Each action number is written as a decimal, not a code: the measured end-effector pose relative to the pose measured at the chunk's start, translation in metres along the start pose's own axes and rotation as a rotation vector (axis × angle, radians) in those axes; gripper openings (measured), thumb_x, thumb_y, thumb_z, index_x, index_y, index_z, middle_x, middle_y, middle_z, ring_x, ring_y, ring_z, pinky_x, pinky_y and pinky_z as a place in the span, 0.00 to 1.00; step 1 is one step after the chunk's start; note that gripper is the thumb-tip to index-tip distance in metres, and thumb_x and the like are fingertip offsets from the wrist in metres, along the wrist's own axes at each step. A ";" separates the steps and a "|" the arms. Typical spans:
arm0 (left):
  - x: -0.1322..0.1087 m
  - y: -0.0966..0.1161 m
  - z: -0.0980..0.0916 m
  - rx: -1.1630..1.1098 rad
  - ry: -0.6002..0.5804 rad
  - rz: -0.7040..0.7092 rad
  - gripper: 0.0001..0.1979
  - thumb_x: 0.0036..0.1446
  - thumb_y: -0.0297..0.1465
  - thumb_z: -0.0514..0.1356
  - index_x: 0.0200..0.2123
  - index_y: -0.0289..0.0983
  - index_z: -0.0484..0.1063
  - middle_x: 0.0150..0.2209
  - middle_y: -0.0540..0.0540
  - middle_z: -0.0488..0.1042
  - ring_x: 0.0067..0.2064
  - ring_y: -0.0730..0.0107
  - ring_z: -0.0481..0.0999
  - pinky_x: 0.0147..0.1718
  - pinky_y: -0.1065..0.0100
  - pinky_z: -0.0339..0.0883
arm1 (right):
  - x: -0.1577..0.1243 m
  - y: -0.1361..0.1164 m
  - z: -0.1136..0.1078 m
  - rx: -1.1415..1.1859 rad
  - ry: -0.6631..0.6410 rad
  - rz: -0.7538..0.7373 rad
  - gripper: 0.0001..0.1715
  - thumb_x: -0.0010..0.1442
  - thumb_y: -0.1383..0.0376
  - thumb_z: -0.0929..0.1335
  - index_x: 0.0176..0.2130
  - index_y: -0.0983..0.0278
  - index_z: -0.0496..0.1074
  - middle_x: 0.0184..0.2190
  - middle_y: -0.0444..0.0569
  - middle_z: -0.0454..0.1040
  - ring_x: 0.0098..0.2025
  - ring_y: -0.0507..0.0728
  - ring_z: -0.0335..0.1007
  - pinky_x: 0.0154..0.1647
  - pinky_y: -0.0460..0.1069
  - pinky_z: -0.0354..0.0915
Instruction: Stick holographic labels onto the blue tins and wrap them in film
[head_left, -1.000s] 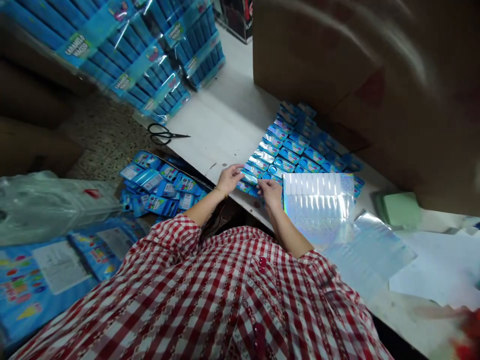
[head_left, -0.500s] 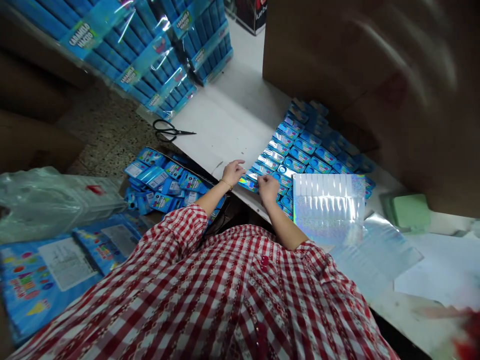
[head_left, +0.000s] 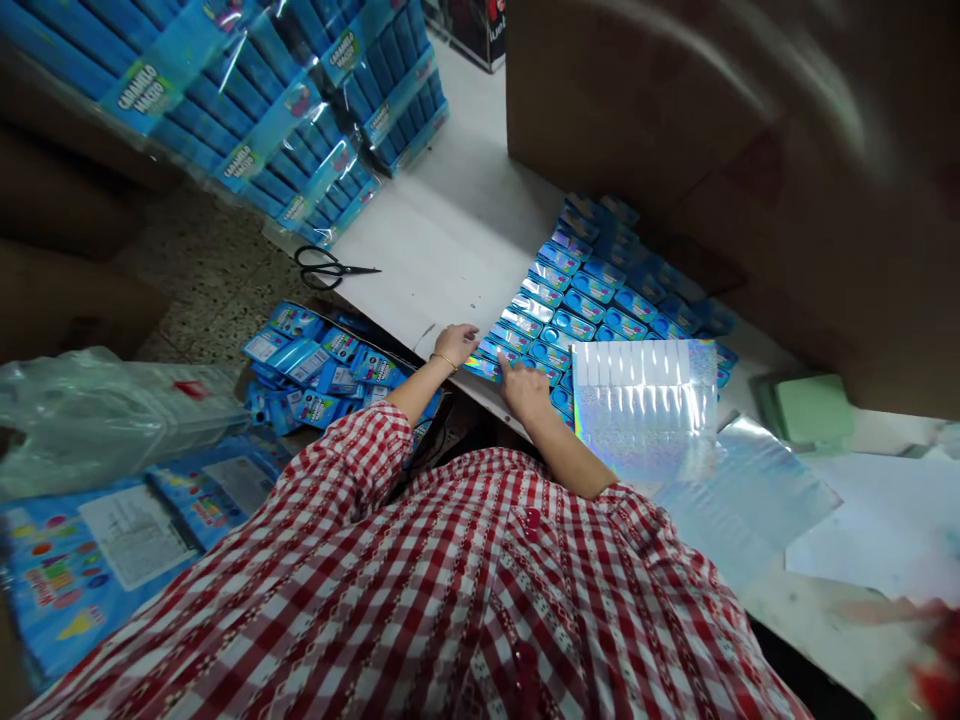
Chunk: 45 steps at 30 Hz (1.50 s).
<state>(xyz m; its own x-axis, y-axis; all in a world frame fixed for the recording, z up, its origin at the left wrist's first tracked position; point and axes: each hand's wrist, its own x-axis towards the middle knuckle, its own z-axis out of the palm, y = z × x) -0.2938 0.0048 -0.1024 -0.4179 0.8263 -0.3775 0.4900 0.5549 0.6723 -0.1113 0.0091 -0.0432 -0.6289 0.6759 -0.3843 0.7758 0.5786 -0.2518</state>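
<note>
Rows of small blue blister packs (head_left: 592, 300) with shiny foil faces lie close together on the white table (head_left: 442, 240). My right hand (head_left: 523, 390) rests at their lower left end, its index finger pressed on a blue pack (head_left: 481, 368). My left hand (head_left: 456, 345), with a thin bracelet on the wrist, lies on the table edge, fingertips close to the row's end and holding nothing. A holographic foil sheet (head_left: 645, 405) covers the packs' lower right part, hiding those beneath it.
Black scissors (head_left: 330, 268) lie on the table. Below its edge are a heap of blue packs (head_left: 322, 365), a plastic bag (head_left: 97, 420) and printed blue cards (head_left: 127, 540). Wrapped "Caramelo Macizo" stacks (head_left: 247, 100) stand behind. A cardboard box (head_left: 712, 150) looms right, near a green sponge (head_left: 814, 410).
My right hand has straightened its index finger onto the end pack. My left hand has drawn slightly back from the row. The whole view has shifted a little with my head.
</note>
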 end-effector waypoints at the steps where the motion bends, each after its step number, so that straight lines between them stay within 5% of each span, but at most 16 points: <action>1: 0.003 0.000 -0.002 -0.013 0.021 -0.034 0.11 0.44 0.25 0.63 0.35 0.35 0.77 0.31 0.45 0.78 0.36 0.64 0.76 0.41 0.66 0.68 | -0.003 0.005 -0.002 0.017 0.011 -0.010 0.25 0.62 0.70 0.56 0.56 0.60 0.66 0.38 0.55 0.74 0.36 0.58 0.70 0.35 0.52 0.60; 5: -0.001 0.020 0.003 -0.132 0.151 -0.053 0.14 0.54 0.29 0.55 0.42 0.30 0.73 0.32 0.42 0.77 0.34 0.67 0.76 0.38 0.68 0.68 | -0.029 0.067 -0.012 0.164 0.239 0.067 0.23 0.62 0.67 0.57 0.54 0.61 0.68 0.41 0.52 0.73 0.40 0.57 0.69 0.38 0.48 0.62; 8: -0.024 0.061 0.028 -0.068 0.246 0.269 0.17 0.58 0.33 0.52 0.46 0.33 0.72 0.41 0.41 0.77 0.43 0.66 0.74 0.45 0.66 0.65 | -0.056 0.147 -0.024 0.212 0.469 0.258 0.22 0.61 0.68 0.56 0.50 0.65 0.71 0.41 0.53 0.73 0.43 0.57 0.68 0.43 0.49 0.63; 12: -0.054 0.122 0.082 0.207 0.036 0.643 0.20 0.58 0.39 0.54 0.51 0.38 0.69 0.52 0.42 0.71 0.53 0.60 0.68 0.53 0.58 0.58 | -0.068 0.244 -0.041 0.117 0.587 0.315 0.21 0.60 0.67 0.60 0.50 0.64 0.71 0.46 0.54 0.72 0.47 0.61 0.63 0.48 0.54 0.61; 16: -0.055 0.155 0.123 0.428 -0.043 0.728 0.25 0.58 0.40 0.55 0.57 0.39 0.63 0.60 0.41 0.63 0.61 0.56 0.59 0.58 0.53 0.50 | -0.051 0.292 -0.047 0.054 0.503 0.264 0.21 0.57 0.66 0.64 0.51 0.60 0.71 0.50 0.53 0.70 0.48 0.64 0.61 0.45 0.57 0.60; 19: -0.048 0.161 0.140 0.538 -0.085 0.769 0.28 0.58 0.39 0.56 0.60 0.38 0.58 0.63 0.40 0.57 0.65 0.54 0.51 0.60 0.51 0.45 | -0.040 0.308 -0.043 0.058 0.471 0.203 0.17 0.58 0.65 0.63 0.45 0.59 0.75 0.48 0.52 0.71 0.45 0.63 0.61 0.42 0.56 0.60; 25: -0.046 0.159 0.160 0.593 -0.080 0.771 0.26 0.59 0.40 0.53 0.59 0.38 0.59 0.64 0.41 0.56 0.65 0.53 0.52 0.58 0.52 0.49 | -0.046 0.324 -0.035 0.080 0.515 0.123 0.16 0.61 0.61 0.62 0.41 0.60 0.77 0.47 0.50 0.73 0.45 0.61 0.62 0.44 0.54 0.61; 33: -0.049 0.154 0.163 0.594 -0.016 0.764 0.27 0.60 0.42 0.52 0.60 0.38 0.58 0.62 0.41 0.59 0.61 0.56 0.58 0.56 0.55 0.49 | -0.047 0.326 -0.042 0.043 0.523 0.052 0.19 0.62 0.62 0.60 0.48 0.62 0.73 0.47 0.52 0.72 0.45 0.61 0.63 0.45 0.54 0.61; 45: -0.053 0.154 0.164 0.606 0.031 0.760 0.29 0.59 0.44 0.52 0.61 0.40 0.57 0.61 0.42 0.61 0.58 0.55 0.60 0.54 0.56 0.51 | -0.055 0.326 -0.041 -0.119 0.514 -0.060 0.19 0.65 0.62 0.58 0.44 0.62 0.75 0.46 0.52 0.74 0.43 0.59 0.64 0.42 0.52 0.60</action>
<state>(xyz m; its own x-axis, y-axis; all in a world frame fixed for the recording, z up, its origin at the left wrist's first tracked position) -0.0710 0.0619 -0.0833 0.1571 0.9866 0.0448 0.9446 -0.1634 0.2848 0.1739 0.1791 -0.0677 -0.6398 0.7591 0.1200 0.7450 0.6510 -0.1460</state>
